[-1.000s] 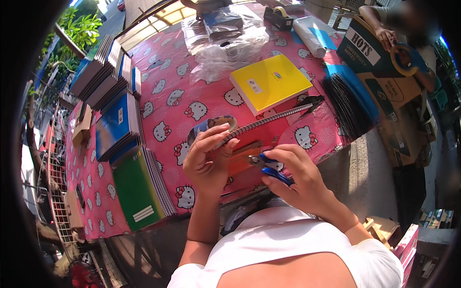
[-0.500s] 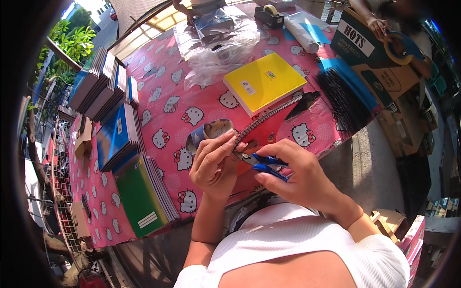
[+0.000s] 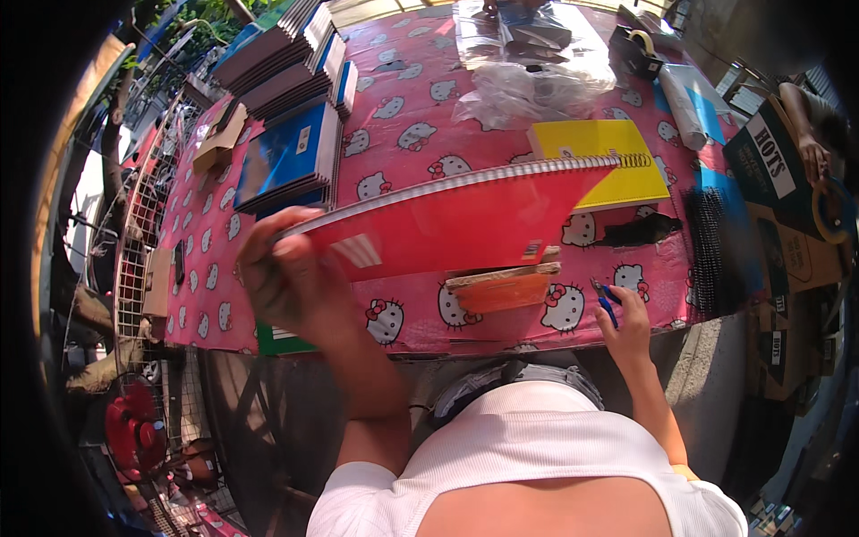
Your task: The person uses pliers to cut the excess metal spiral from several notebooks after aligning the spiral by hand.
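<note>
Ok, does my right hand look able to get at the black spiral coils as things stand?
Probably yes. Your right hand is close to the black spiral coils, and only pink table cover shows between them. It holds a blue-handled tool, though, so its grip may be limited.

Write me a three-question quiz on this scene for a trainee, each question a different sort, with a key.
1. Multiple choice. What does the left hand hold?
A) a tape dispenser
B) a red notebook
C) a cardboard box
2. True or false. The right hand holds the blue-handled pliers.
3. Fill in the blank. The notebook partly hidden behind the red notebook's right end has a ____ cover.

Key: 1. B; 2. True; 3. yellow
</note>
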